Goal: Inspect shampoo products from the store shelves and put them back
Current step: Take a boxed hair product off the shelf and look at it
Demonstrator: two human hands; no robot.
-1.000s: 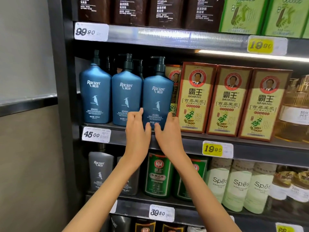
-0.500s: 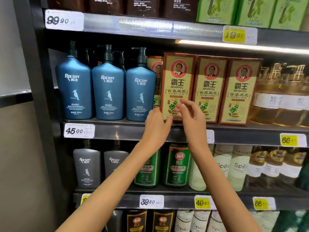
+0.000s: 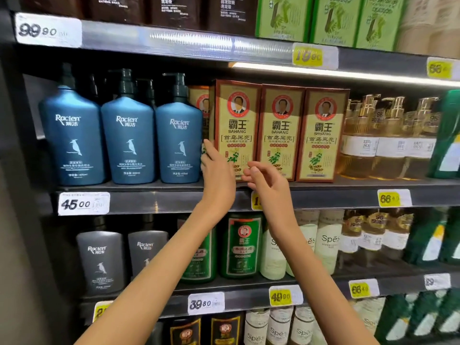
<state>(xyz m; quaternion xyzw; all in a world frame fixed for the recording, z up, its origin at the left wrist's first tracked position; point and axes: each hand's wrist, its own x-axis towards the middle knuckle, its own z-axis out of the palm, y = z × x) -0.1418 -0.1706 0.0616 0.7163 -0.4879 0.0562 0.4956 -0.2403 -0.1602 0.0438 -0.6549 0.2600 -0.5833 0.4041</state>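
The fingers [image 3: 208, 146] of the left hand [image 3: 217, 175] are stretched out almost straight. I see them laid along the left edge of the first yellow box [image 3: 236, 115], in the narrow gap between it and the nearest blue bottle [image 3: 178, 143], and they wrap round nothing. The right hand [image 3: 267, 181] hangs in front of the same box's lower right corner. Its fingers [image 3: 250, 170] are loosely curled, thumb close to forefinger, and I make out nothing held between them. Whether they touch the box I cannot tell.

The first yellow box stands upright on the middle shelf [image 3: 161, 197], leftmost in a row of three alike. It is pressed against the second box [image 3: 281, 130], which in turn meets the third box [image 3: 323, 130]. Left of the nearest blue bottle stand two more blue pump bottles [image 3: 129, 138], side by side. Right of the boxes I see amber pump bottles [image 3: 388, 145].

On the shelf's front lip sit a white price tag [image 3: 83, 203] at the left and a yellow price tag [image 3: 393, 198] at the right. On the shelf below, from left to right, are grey bottles [image 3: 99, 260], a green bottle [image 3: 240, 245] between the two forearms, and pale bottles [image 3: 328, 240]. On the shelf above are dark packs [image 3: 179, 8] and green cartons [image 3: 281, 18].
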